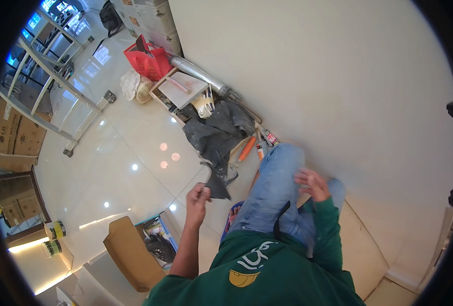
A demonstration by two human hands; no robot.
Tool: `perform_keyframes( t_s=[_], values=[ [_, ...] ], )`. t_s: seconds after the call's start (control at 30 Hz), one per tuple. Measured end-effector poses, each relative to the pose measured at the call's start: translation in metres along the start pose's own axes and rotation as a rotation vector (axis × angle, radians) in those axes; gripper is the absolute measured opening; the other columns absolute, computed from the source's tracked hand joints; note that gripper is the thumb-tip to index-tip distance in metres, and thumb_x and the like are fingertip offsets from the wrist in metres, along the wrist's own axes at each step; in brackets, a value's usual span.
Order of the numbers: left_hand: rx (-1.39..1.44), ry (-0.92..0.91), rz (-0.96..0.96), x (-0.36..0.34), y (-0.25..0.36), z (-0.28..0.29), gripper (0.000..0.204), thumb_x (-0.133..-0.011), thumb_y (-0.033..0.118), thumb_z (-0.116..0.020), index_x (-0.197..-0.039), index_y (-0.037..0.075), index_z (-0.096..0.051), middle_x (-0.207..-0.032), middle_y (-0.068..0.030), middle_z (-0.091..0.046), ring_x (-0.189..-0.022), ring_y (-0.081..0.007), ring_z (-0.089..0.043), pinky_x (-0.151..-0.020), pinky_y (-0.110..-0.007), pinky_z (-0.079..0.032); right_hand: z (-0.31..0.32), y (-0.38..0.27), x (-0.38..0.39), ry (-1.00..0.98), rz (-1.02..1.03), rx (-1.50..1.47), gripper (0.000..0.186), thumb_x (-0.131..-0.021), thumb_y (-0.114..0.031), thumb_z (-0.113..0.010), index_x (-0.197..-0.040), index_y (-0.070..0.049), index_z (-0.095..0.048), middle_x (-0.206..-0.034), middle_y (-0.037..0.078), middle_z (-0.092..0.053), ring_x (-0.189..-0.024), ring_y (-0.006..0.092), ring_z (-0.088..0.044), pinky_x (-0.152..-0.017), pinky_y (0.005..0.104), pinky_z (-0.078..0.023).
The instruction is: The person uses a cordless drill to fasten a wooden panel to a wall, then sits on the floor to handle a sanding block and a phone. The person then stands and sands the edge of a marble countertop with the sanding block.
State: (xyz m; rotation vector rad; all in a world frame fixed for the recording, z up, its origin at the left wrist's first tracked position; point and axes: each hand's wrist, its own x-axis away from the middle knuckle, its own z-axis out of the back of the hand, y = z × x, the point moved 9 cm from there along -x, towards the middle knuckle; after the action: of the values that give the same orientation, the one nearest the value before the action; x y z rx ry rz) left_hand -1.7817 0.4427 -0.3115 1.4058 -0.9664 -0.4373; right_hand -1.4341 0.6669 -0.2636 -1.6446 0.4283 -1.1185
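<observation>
Here, the left hand [197,195] pinches a dark scrap [218,188] left of the jeans [268,196]; the right hand [314,185], over them, looks empty. Probably light and limp, the scrap suits edge-gripping.

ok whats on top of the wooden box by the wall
On the wooden box: a handled board, a pale bundle and a dark sheet. Most of its inside is covered and can't be seen.

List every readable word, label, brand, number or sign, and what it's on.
Wording not copied here; locations only:
Large cardboard box: dark lettering and symbols, readable.
Green shirt: white lettering above a yellow shape.
Red-and-white package: lettering, only partly readable.
Two containers, lower left: labels too small to read.
</observation>
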Motion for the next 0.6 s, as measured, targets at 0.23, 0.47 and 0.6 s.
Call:
perform_keyframes(
  t_s=[0.23,0.47,0.6],
  values=[
    [-0.014,-0.771,-0.061,0.020,0.106,-0.119,0.030,-0.102,0.027,-0.065,-0.091,-0.001,-0.062,-0.088,-0.0019,-0.052,-0.084,-0.0130,-0.049,-0.074,-0.029,-0.038,-0.025,-0.005,-0.021,0.005,0.140,-0.042,0.084,-0.103,-0.057,-0.053,-0.163,-0.007,-0.021,-0.164,0.020,-0.034,-0.149,0.0329,-0.038,-0.116,0.0464,-0.035],
    [0.263,-0.954,-0.124,0.041,0.151,-0.163,0.032,-0.098,0.026,-0.068,-0.081,0.000,-0.060,-0.082,-0.0055,-0.055,-0.079,-0.0182,-0.048,-0.073,-0.033,-0.036,-0.041,-0.009,-0.018,-0.253,0.233,-0.083,0.088,-0.102,-0.065,-0.048,-0.165,-0.012,-0.019,-0.166,0.016,-0.032,-0.153,0.0326,-0.031,-0.118,0.0484,-0.031],
    [0.529,-0.952,-0.055,0.054,0.155,-0.178,0.037,-0.097,0.032,-0.072,-0.077,0.003,-0.059,-0.083,-0.0074,-0.058,-0.077,-0.0179,-0.051,-0.072,-0.033,-0.038,-0.064,-0.034,-0.008,-0.354,0.322,-0.241,0.064,-0.111,-0.044,-0.044,-0.159,-0.004,-0.031,-0.157,0.016,-0.043,-0.147,0.0246,-0.039,-0.119,0.0376,-0.034]
  ],
)
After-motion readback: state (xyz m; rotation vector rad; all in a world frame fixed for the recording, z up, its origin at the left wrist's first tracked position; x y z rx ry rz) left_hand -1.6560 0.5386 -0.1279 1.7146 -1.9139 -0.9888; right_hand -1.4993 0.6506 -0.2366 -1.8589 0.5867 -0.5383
